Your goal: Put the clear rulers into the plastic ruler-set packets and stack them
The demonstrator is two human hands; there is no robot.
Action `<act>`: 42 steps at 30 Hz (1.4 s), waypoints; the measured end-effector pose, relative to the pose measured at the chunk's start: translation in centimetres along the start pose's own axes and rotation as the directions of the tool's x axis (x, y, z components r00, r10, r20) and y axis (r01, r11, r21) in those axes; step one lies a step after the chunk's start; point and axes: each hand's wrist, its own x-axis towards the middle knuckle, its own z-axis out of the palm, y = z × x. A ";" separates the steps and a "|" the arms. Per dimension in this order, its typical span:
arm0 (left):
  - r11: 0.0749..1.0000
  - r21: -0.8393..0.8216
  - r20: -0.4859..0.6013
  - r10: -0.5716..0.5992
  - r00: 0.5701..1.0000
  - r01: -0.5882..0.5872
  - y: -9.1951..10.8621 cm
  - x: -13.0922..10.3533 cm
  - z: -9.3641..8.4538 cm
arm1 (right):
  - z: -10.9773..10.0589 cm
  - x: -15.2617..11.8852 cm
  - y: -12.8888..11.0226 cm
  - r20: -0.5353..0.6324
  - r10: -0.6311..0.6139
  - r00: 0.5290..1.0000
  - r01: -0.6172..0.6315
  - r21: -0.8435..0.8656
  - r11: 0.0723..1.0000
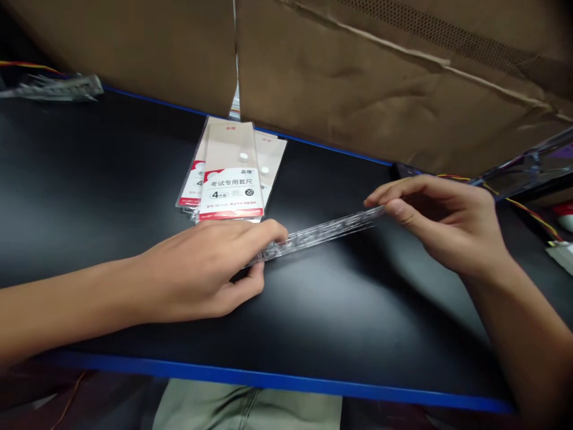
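A thin bundle of clear plastic rulers (322,232) is held between both hands above the black table, tilted up toward the right. My left hand (210,266) grips its left end between thumb and fingers, palm down. At the right end, my right hand (430,218) pinches the tip of the bundle with thumb and fingertips. Just behind my left hand lies a pile of flat packets (231,167) with beige, white and red cards bearing printed text. The lower edge of the pile is partly hidden by my left hand.
Brown cardboard (340,89) stands along the table's far edge. Crumpled clear plastic packaging (60,88) lies at the back left. Red and yellow wires and a white object (561,255) are at the right. The table's near edge has a blue rim (268,380).
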 end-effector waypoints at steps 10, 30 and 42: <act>0.999 -0.046 0.016 -0.014 1.000 0.015 -0.4 -0.2 0.0 | -1.2 0.1 1.3 0.217 0.121 0.969 -0.152 0.130 0.980; 0.990 -0.140 0.081 0.027 0.996 -0.015 -0.9 0.5 -1.4 | 0.8 0.0 1.0 0.170 -0.180 0.969 0.224 -0.289 0.931; 0.987 -0.157 0.109 0.058 0.992 -0.040 -0.7 0.5 -1.8 | 1.5 -0.2 1.6 0.160 -0.143 0.977 0.189 -0.323 0.927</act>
